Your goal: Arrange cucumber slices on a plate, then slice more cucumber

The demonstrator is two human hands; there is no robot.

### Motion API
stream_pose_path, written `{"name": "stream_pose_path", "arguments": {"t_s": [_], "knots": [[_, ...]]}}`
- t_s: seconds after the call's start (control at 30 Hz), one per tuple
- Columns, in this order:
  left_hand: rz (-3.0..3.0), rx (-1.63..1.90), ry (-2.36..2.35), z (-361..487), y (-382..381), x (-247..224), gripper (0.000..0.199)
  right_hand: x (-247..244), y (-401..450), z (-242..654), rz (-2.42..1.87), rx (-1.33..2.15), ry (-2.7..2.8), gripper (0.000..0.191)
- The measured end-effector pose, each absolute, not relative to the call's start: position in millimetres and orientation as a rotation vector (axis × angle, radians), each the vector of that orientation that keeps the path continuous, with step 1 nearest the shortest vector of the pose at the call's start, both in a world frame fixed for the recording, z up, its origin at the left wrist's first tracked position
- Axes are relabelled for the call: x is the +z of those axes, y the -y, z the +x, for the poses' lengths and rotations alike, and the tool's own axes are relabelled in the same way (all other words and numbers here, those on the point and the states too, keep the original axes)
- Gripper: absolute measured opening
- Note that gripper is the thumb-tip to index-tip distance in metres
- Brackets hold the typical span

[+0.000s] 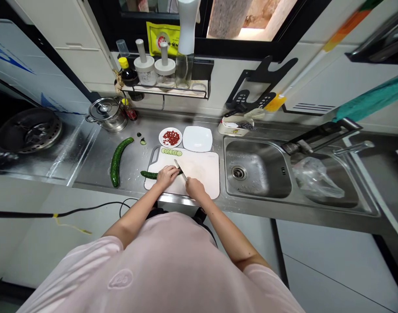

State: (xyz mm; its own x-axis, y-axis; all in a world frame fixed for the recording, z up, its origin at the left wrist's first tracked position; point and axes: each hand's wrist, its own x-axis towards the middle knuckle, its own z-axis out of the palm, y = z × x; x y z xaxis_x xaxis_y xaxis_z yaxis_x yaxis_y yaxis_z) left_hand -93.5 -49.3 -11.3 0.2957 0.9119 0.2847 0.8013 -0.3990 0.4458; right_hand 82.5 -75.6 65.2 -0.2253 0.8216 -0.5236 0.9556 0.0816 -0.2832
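Here, cucumber (148, 174) on board (203, 174) under left fingers (173, 170), curled over it; right fingers (189, 183) wrapped round knife (180, 169).

My left grip (167, 176) holds a cucumber (148, 174) on the white board (203, 174); my right grip (195, 188) holds a knife (180, 168) at the cucumber's right end, beyond which slices (171, 151) lie.

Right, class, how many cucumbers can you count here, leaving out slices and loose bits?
2. The first cucumber lies on the steel counter, left of the cutting board; the second cucumber is on the board, partly hidden by the left hand. No others show.
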Motion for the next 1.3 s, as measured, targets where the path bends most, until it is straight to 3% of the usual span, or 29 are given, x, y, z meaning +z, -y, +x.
{"name": "stream_pose_path", "arguments": {"t_s": [1.3], "knots": [[2.315, 0.743, -1.578, -92, 49, -10, 0.023, 54, 98, 97, 1.785, -0.815, -2.133, 0.025]]}}
